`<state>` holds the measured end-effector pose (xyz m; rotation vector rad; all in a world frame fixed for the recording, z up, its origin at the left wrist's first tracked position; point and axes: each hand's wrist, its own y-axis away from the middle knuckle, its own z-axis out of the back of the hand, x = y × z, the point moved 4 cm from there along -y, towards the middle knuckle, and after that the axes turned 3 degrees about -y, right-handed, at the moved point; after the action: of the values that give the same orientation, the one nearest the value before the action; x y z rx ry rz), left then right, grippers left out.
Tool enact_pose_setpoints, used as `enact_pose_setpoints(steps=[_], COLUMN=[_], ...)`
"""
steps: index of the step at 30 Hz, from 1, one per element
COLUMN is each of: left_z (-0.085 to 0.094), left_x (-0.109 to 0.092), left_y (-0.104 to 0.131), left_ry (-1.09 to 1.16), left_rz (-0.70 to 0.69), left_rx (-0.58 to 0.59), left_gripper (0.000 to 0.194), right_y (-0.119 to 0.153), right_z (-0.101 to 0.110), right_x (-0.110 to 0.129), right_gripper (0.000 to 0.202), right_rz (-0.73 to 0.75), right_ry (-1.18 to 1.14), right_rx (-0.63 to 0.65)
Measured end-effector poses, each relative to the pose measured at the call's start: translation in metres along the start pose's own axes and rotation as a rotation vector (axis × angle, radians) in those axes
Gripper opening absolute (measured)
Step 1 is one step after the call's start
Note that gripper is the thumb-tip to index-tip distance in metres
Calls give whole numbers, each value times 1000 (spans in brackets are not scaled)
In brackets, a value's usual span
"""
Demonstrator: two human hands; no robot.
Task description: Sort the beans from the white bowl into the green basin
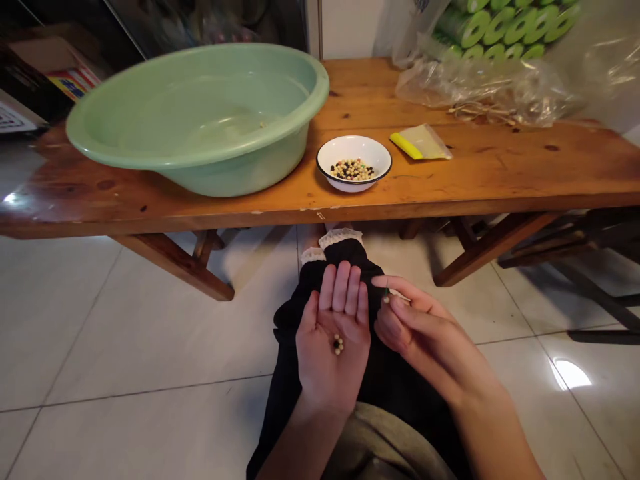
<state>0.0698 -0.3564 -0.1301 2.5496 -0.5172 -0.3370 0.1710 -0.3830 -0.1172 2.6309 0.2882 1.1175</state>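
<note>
My left hand (333, 340) lies palm up above my lap, its fingers stretched out flat. A small cluster of cream and dark beads (339, 345) rests loose in the middle of that palm. Close beside it, my right hand (417, 327) is closed in a pinch. A pale bead (386, 300) shows at its thumb and fingertips, with a thin greenish strand (387, 288) rising from it; whether that is thread or wire I cannot tell. On the bench ahead, a white dark-rimmed bowl (354, 145) contains many small cream, black and coloured beads.
A large green basin (240, 170) stands on the wooden bench (480, 167), left of the bowl. A small packet with a yellow edge (421, 143) lies right of the bowl. Clear plastic wrapping (480, 90) and green rolls (500, 27) are at the back right.
</note>
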Motion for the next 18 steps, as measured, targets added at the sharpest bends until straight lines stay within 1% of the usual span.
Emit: enact_pose_setpoints(steps=[2,5,7,9,11,13,15,16,17,18], left_z=[1,2,3,4,5,6,7,8,9,10], left_x=[-1,-3,-4,-6,-6,-7,-9,-11,-13,-15], left_y=[0,0,0,-1,-1,0,1,1,2,2], left_ry=[11,26,33,31,31,34,40,42,44,46], left_rz=[5,-3,-16,-29,-35,-38,-48,-57,-66,-75], left_rx=[-22,-48,-62,-63,-58,-57,-65,-67,-66,-61], left_gripper=[47,45,44,43,43,44,44,43,43,43], right_y=[-4,-9,-13,-22,-41,-68,-100,-116,-130,-144], right_z=[0,-2,-6,-11,-18,-26,-33,-36,-38,-38], right_x=[-1,1,10,27,56,90,119,130,138,142], right_gripper=[20,11,7,5,2,5,9,8,9,10], right_rz=[7,14,32,97,257,503,740,851,926,960], right_ry=[-49,-87,-65,23,181,379,600,724,853,907], right_rx=[45,100,116,112,88,46,-26,-78,-130,-150])
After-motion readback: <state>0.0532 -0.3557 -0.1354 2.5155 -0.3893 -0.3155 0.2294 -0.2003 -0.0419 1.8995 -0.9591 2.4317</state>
